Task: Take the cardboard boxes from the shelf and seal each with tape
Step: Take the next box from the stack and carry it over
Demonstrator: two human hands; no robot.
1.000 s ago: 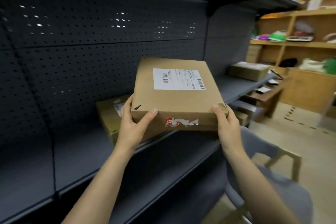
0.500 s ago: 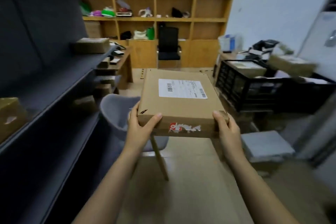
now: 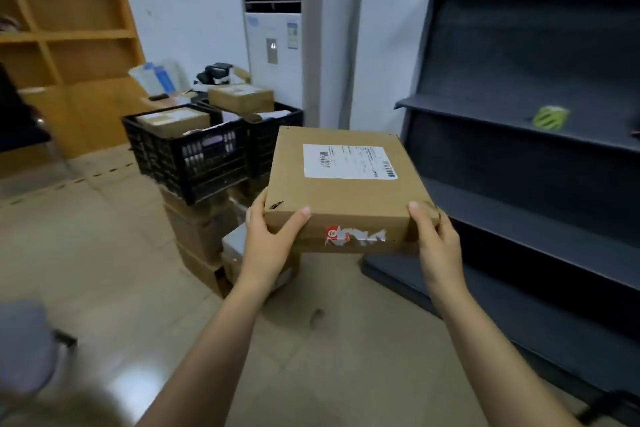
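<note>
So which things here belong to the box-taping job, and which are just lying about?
Job: box, gripped at its near corners by the left hand and right hand; green roll on the dark shelf, possibly tape.
Lying about: black crates, air conditioner, wooden shelves, grey chair.

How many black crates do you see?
2. One black crate sits left of the held cardboard box, on stacked boxes; the second crate stands beside it, partly behind that box. More may be hidden.

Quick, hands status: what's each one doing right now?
Left hand: grips the cardboard box at its near left corner.
Right hand: grips its near right corner.
</note>
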